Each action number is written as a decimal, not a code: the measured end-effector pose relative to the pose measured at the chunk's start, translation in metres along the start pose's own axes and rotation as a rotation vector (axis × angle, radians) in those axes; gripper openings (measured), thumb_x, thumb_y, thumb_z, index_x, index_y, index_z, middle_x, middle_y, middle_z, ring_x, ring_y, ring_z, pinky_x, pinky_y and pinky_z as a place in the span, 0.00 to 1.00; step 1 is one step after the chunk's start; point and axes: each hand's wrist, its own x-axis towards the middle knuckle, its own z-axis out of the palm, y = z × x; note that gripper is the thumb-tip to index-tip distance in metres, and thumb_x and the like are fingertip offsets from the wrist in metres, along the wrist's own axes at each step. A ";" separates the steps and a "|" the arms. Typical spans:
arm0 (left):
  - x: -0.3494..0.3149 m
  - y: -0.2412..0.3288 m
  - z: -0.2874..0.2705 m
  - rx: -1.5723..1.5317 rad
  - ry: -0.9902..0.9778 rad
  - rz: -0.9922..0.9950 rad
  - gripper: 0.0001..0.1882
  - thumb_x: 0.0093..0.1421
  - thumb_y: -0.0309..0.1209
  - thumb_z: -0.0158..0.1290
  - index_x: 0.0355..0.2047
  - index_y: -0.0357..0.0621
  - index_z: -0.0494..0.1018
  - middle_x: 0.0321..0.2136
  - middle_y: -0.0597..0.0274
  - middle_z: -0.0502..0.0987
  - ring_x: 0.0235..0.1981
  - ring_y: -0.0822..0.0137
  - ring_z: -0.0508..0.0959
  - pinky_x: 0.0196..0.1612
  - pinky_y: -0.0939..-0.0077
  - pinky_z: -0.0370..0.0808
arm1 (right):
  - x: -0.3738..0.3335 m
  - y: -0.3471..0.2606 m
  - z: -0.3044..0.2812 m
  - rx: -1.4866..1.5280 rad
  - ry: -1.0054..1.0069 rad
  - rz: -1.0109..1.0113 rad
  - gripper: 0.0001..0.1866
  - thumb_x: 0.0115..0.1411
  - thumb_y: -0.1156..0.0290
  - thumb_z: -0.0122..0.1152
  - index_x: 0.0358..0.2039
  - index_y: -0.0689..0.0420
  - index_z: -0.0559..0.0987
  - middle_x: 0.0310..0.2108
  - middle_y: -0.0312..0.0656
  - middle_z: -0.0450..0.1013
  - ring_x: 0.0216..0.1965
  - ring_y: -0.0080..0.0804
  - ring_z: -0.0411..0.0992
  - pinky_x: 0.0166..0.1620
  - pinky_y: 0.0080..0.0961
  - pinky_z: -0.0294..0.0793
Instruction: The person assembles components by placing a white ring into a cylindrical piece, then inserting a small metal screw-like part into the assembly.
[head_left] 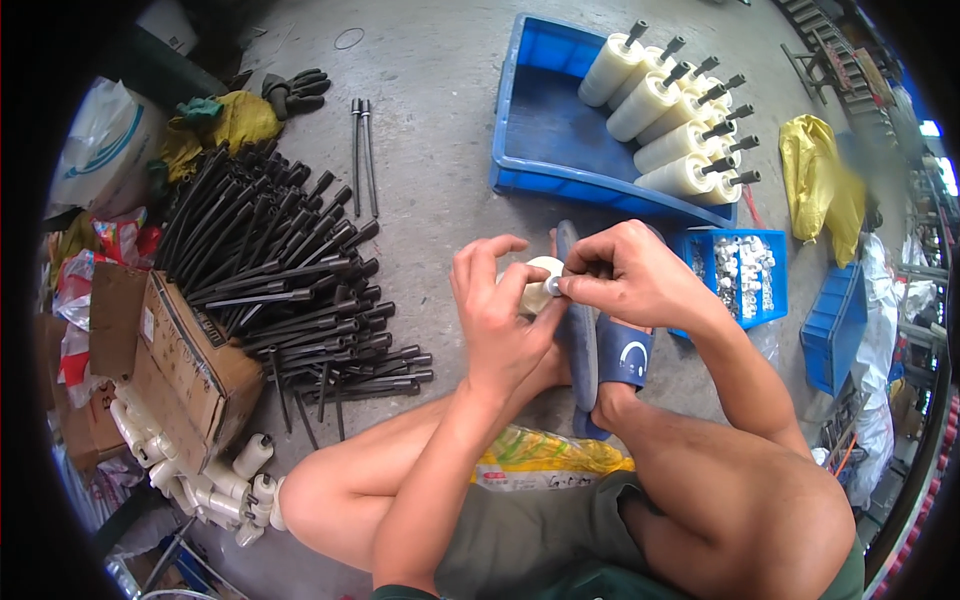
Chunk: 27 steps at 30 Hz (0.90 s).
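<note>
My left hand (pixel 492 315) is closed round a cream roller (pixel 540 270), its round end turned up toward me. At that end the fingertips of my right hand (pixel 625 275) pinch a small whitish-grey fitting (pixel 553 287). I cannot tell how deep the fitting sits in the roller. Most of the roller's body is hidden behind my left fingers. Both hands are above my feet, close to a dark blue slipper (pixel 578 345). Just right of my right hand stands a small blue bin (pixel 778 290) of loose white and metal fittings (pixel 742 270).
Ahead, a large blue crate (pixel 508 130) holds several cream rollers (pixel 650 105) with black rods upright in them. A heap of black rods (pixel 270 245) covers the floor at left, beside a cardboard box (pixel 190 350) and cream rollers (pixel 225 490). A yellow sack (pixel 808 170) lies at right.
</note>
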 end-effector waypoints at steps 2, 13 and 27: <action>0.003 0.005 0.002 -0.053 0.020 -0.078 0.19 0.50 0.31 0.70 0.42 0.39 0.81 0.55 0.49 0.75 0.57 0.44 0.71 0.60 0.48 0.67 | -0.002 0.004 0.000 0.007 0.013 -0.018 0.16 0.57 0.65 0.67 0.34 0.68 0.86 0.24 0.56 0.79 0.25 0.43 0.79 0.33 0.37 0.77; 0.000 0.005 0.001 -0.101 -0.023 0.018 0.18 0.47 0.30 0.71 0.35 0.39 0.77 0.55 0.50 0.76 0.60 0.43 0.71 0.60 0.48 0.66 | -0.003 -0.001 0.002 -0.021 0.032 0.010 0.14 0.54 0.67 0.66 0.31 0.67 0.85 0.21 0.54 0.76 0.21 0.39 0.75 0.31 0.35 0.75; -0.003 0.015 0.013 -0.059 0.026 -0.039 0.20 0.49 0.29 0.68 0.42 0.37 0.79 0.53 0.48 0.79 0.59 0.41 0.73 0.62 0.46 0.69 | -0.003 0.017 0.008 -0.022 0.061 -0.076 0.17 0.52 0.62 0.65 0.30 0.66 0.86 0.21 0.61 0.73 0.24 0.54 0.77 0.33 0.42 0.77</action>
